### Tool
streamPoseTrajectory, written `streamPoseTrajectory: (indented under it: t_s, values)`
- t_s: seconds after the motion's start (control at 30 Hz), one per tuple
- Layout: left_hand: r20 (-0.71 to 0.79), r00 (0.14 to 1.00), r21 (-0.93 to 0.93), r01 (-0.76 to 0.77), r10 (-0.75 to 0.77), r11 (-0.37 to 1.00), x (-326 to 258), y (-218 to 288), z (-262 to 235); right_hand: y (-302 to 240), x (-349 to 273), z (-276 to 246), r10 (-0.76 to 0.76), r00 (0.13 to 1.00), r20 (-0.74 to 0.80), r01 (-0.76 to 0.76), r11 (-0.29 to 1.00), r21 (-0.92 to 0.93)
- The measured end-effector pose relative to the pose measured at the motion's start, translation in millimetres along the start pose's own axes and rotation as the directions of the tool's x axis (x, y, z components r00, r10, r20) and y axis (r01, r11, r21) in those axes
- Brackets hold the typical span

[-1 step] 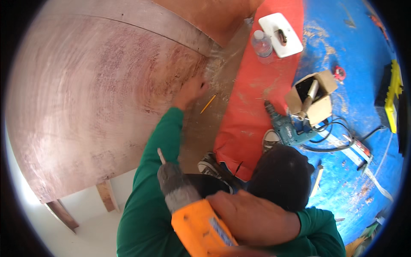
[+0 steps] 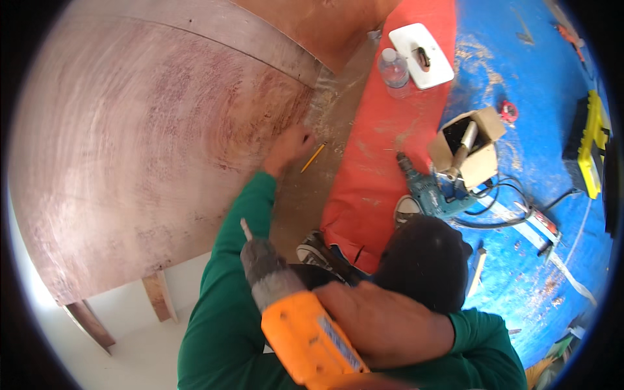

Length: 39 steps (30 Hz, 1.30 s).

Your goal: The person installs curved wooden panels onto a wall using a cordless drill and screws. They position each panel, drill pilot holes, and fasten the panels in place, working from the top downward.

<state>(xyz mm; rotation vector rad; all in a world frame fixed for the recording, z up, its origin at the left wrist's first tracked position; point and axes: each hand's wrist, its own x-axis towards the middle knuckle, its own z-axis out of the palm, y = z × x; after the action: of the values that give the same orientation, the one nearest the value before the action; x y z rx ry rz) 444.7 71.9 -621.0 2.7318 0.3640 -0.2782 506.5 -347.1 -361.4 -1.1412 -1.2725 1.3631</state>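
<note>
We count two drills. One is the orange drill, close under the camera with its grey chuck and bit aimed up toward the big curved wooden panel; the other is a teal drill lying on the blue floor at the edge of the orange sheet, its black cord looping to the right. We see one yellow pencil, one clear water bottle, one white tray and one open cardboard box with a metal tool standing in it.

Our right hand wraps around the body of the orange drill, its grip closed firmly on it. Our left hand, at the end of a green sleeve, reaches out to the edge of the wooden panel, with the pencil just beside the fingers. Whether that hand's grip is closed on anything we cannot tell; the fingers are curled and pressed against the wood.

A dark rounded cap sits just beyond the right hand, between it and the teal drill.

Set against the earlier frame, nothing differs: the hands, both drills, the pencil and the things on the floor sit in the same places.
</note>
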Motion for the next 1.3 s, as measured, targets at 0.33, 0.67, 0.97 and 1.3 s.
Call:
streamPoseTrajectory:
  t_s: [0.33, 0.67, 0.97, 1.3]
  values:
    - [0.148, 0.941, -0.359, 0.337, -0.304, 0.87, -219.5, -17.7, 179.8, -19.7, -20.2, 41.7, -0.072, 0.952, -0.297, 0.046, 0.995, -0.092]
    - [0.301, 0.914, -0.767, 0.401, -0.272, 0.501, -162.9, 14.5, 190.2, -19.6, -29.4, 84.7, -0.097, 0.799, -0.594, 0.091, 0.995, -0.041]
    - [-0.162, 0.987, -0.67, -0.094, 0.021, -0.736, -173.7, 203.9, -49.5, 10.4, 32.4, 75.4, -0.048, 0.792, -0.609, -0.311, 0.826, -0.469]
    - [-0.135, 0.943, -0.81, -0.282, -0.304, -0.515, -273.6, 227.4, -54.5, 19.3, -28.2, -29.1, -0.64, 0.476, -0.603, 0.118, 0.726, -0.677]
